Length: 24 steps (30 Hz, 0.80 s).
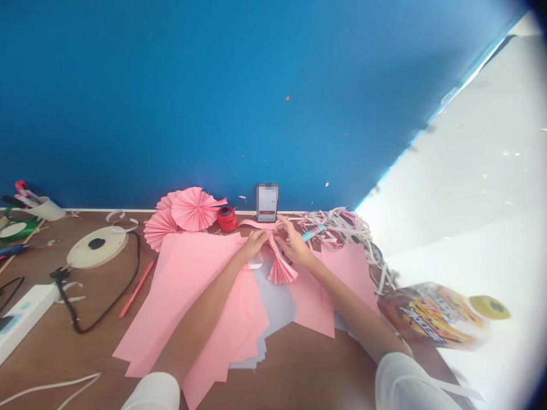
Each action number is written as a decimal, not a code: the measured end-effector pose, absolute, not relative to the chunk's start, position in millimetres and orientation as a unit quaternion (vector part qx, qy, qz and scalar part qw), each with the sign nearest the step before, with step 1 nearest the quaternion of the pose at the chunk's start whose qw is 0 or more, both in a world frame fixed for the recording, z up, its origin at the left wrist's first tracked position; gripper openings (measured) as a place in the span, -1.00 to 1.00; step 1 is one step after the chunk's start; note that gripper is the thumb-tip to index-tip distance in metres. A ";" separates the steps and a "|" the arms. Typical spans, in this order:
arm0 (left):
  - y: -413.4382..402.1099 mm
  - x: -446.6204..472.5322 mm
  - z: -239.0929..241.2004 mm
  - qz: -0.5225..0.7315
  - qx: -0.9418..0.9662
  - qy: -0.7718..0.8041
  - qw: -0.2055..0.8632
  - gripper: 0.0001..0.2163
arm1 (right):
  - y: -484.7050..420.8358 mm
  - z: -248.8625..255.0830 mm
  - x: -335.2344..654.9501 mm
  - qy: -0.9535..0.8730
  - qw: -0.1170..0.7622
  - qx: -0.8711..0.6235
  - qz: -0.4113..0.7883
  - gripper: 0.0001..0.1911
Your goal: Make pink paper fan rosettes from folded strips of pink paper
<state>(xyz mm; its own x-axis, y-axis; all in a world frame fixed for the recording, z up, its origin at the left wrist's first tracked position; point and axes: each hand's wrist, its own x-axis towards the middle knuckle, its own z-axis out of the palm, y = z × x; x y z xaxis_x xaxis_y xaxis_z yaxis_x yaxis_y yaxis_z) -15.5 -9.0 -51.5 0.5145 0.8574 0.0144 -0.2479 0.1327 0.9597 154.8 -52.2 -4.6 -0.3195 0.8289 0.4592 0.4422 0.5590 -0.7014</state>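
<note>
My left hand (255, 244) pinches the top of a pleated pink paper fan (281, 269) that hangs down between my two hands. My right hand (293, 245) grips the same fan from the right, and a teal pen or glue stick (313, 232) pokes out of that hand. Under my arms lie several flat pink paper sheets (192, 285) on a brown wooden table (307, 364). Finished pink paper rosettes (188, 212) lean at the back against a blue wall.
A red tape roll (227, 218) and a phone (267, 202) stand by the wall. White paper strips (346, 228) pile up at the right. A snack bag (433, 316), round cream device (97, 246), black cable (106, 307), red pencil (137, 288), and power strip (23, 316) lie around.
</note>
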 end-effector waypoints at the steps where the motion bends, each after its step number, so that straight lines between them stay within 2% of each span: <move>1: -8.9 -15.2 -51.2 0.395 0.528 0.291 0.693 -0.60 | -52.3 -5.3 153.5 -0.779 0.414 -0.410 0.231 -0.40; 10: -9.0 -14.7 -49.8 0.375 0.571 0.291 0.670 -0.62 | -53.8 -16.0 145.0 -0.765 0.438 -0.417 0.220 -0.29; 24: -3.2 -13.9 -59.7 0.359 0.604 0.290 0.649 -0.68 | -51.4 -27.8 147.3 -0.803 0.395 -0.415 0.163 -0.25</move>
